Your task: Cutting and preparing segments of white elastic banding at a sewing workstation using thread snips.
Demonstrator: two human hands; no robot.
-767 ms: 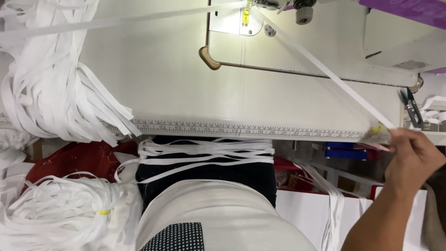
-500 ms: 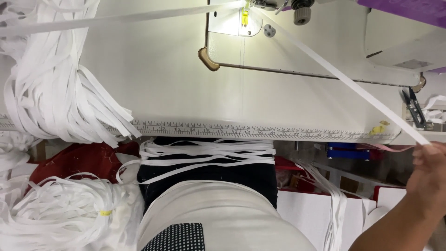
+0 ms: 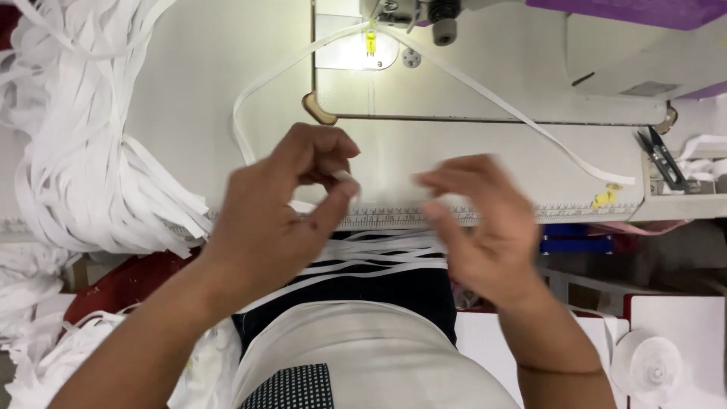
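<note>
White strips [image 3: 91, 151] piled upper left, more white ones across lap [image 3: 379, 254]. White strip [image 3: 522, 117] running from needle toward right. Table [image 3: 189, 68] cream. Machine [image 3: 606, 68] off-white, purple bit [image 3: 628, 11] top right. Scissors [image 3: 665, 159] black. Yellow tag [image 3: 603, 198] at table edge. Blue box [image 3: 575, 235] underneath. Red [image 3: 113, 284] lower left. Black-and-white checked patch [image 3: 291, 386] bottom centre.
</note>
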